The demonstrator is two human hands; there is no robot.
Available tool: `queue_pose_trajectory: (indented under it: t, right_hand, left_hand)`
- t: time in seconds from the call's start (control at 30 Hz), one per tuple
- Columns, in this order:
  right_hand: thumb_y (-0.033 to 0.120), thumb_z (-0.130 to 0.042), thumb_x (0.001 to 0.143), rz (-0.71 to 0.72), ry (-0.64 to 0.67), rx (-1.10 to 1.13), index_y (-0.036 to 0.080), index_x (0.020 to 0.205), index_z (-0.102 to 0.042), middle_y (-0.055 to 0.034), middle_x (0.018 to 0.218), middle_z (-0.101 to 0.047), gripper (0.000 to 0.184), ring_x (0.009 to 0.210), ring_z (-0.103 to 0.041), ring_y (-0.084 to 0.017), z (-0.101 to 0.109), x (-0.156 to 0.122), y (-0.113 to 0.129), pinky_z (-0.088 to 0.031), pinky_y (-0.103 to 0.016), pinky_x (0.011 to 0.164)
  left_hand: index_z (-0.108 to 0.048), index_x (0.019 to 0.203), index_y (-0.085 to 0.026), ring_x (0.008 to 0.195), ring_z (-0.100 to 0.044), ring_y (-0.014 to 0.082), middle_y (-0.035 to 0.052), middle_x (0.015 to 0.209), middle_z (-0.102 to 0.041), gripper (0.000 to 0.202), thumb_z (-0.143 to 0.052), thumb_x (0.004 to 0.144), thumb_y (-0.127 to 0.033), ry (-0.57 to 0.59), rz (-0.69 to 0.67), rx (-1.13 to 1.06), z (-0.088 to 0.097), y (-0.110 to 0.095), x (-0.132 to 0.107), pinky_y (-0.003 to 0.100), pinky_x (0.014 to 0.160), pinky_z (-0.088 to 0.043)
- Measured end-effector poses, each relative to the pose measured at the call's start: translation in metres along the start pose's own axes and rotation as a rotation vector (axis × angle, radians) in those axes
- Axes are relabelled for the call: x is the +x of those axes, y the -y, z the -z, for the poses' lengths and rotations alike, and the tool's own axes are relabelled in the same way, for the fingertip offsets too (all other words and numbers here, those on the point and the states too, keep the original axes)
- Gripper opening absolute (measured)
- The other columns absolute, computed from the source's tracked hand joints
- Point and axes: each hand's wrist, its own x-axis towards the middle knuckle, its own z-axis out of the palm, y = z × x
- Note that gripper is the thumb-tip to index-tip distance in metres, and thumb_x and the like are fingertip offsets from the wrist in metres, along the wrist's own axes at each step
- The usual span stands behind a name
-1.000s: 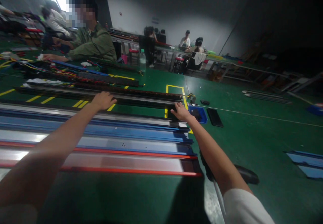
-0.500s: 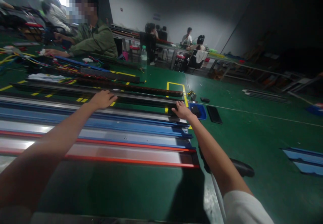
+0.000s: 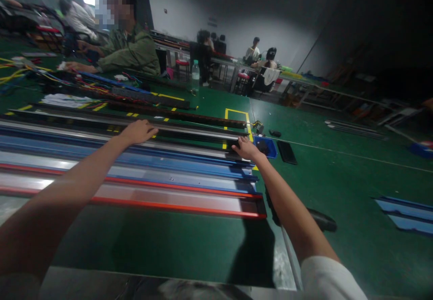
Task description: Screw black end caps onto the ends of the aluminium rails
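Both of my hands are on a long, dark metal rail [image 3: 189, 131] lying crosswise on the green table. My left hand [image 3: 138, 131] is near its middle, fingers bent over the rail and thumb pointing right. Close to the rail's right end, my right hand [image 3: 246, 148] has its fingers curled over the near edge, thumb to the left. The undersides of both hands are hidden. Nearer to me lie parallel blue channels [image 3: 203, 167] and a silver channel with red edges [image 3: 189, 200].
Right of my right hand are a blue tray [image 3: 270, 149] and a black phone [image 3: 287, 152]. Cable bundles [image 3: 43, 72] lie at the far left, before a co-worker in a green jacket [image 3: 142, 52]. A bottle [image 3: 195, 76] stands behind. Blue panels [image 3: 406, 214] lie far right.
The view has shifted slightly, showing more of the table's near edge. Both hands stay on the dark rail, in almost the same places.
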Motion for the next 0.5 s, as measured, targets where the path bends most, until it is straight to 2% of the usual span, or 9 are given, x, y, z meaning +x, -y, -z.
queue_pose_trajectory:
  t: [0.2, 0.37, 0.5]
  right_hand:
    - [0.044, -0.040, 0.108, 0.004, 0.017, -0.009, -0.003, 0.156, -0.038, -0.0274, 0.161, -0.040, 0.067, 0.153, -0.033, -0.035, 0.0030, -0.0012, 0.0006, -0.028, -0.042, 0.123]
    - [0.044, -0.042, 0.109, 0.008, -0.009, -0.007, -0.002, 0.153, -0.041, -0.0275, 0.156, -0.047, 0.064, 0.150, -0.039, -0.034, 0.0047, -0.0049, 0.0034, -0.030, -0.041, 0.121]
    - [0.042, -0.042, 0.109, 0.010, -0.034, -0.002, -0.001, 0.153, -0.041, -0.0270, 0.155, -0.048, 0.062, 0.149, -0.039, -0.033, 0.0037, -0.0094, 0.0050, -0.031, -0.040, 0.120]
  left_hand:
    - [-0.073, 0.125, -0.014, 0.112, -0.064, 0.0327, 0.0197, 0.122, -0.068, 0.052, -0.034, 0.099, -0.035, 0.005, 0.029, 0.009, 0.0000, -0.0002, -0.0037, 0.039, 0.093, -0.049]
    - [-0.071, 0.126, -0.010, 0.114, -0.062, 0.0330, 0.0220, 0.123, -0.065, 0.048, -0.035, 0.100, -0.029, -0.018, 0.055, -0.012, -0.0032, -0.0041, -0.0037, 0.040, 0.092, -0.050]
    - [-0.072, 0.121, -0.008, 0.114, -0.061, 0.0362, 0.0245, 0.120, -0.064, 0.045, -0.037, 0.099, -0.026, -0.044, 0.056, -0.039, -0.0060, -0.0052, -0.0066, 0.045, 0.091, -0.051]
